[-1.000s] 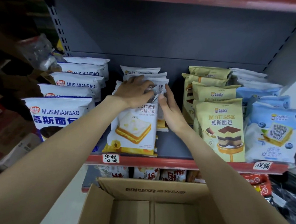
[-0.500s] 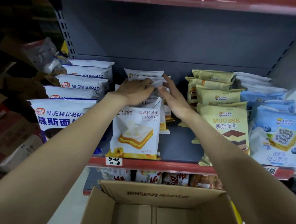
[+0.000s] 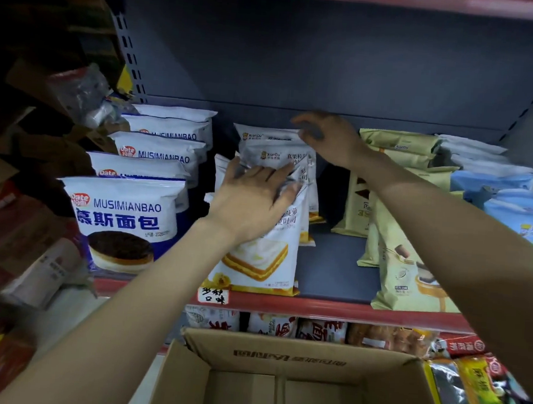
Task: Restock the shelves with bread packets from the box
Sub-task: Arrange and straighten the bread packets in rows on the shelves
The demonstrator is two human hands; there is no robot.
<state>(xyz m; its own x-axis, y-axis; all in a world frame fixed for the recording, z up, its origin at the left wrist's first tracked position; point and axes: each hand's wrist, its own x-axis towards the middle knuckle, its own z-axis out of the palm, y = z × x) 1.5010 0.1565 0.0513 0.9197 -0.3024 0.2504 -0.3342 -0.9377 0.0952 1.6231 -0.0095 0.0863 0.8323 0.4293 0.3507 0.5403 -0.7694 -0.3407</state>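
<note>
Pressing flat on the toast packets (image 3: 260,242), left hand (image 3: 252,201) (fingers straight); right hand (image 3: 329,138) hovers loosely spread

**Clutter around the edges**

Left side's a dark pile of cardboard (image 3: 15,165) with a crumpled plastic bag (image 3: 80,91) stuck on top. A handwritten tag (image 3: 214,295) sits on the red rail. Bottom right has a yellow snack pack (image 3: 479,393) beside a dark one (image 3: 444,394).
</note>
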